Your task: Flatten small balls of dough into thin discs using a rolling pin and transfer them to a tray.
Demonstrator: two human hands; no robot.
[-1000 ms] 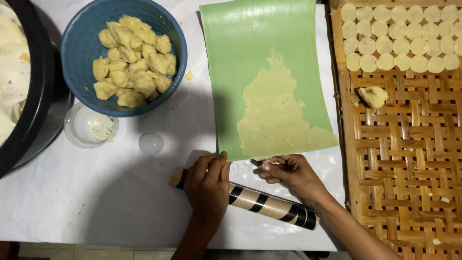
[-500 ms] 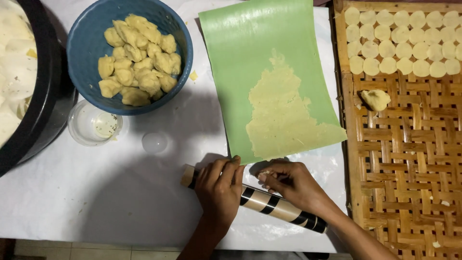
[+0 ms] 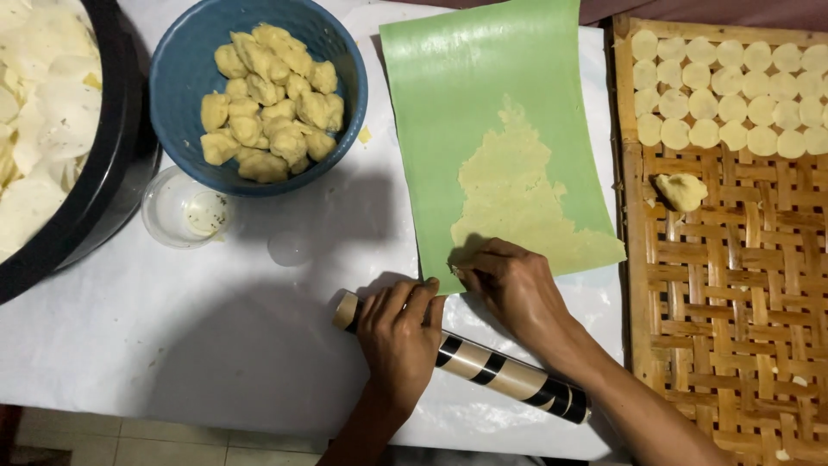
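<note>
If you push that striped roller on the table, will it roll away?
Probably. The roller is a smooth round tube lying flat on the table, so a sideways push would likely set it rolling. It looks stiff, not bendy. Right now the left hand rests on it, which likely keeps it put.

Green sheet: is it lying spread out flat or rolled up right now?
Spread out. The green sheet lies open on the table, thin dough across its lower part; only its far edge curls up slightly.

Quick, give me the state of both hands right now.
Left hand: open, palm down on the striped rolling pin.
Right hand: fingertips pinched at the near edge of the green sheet.
</note>
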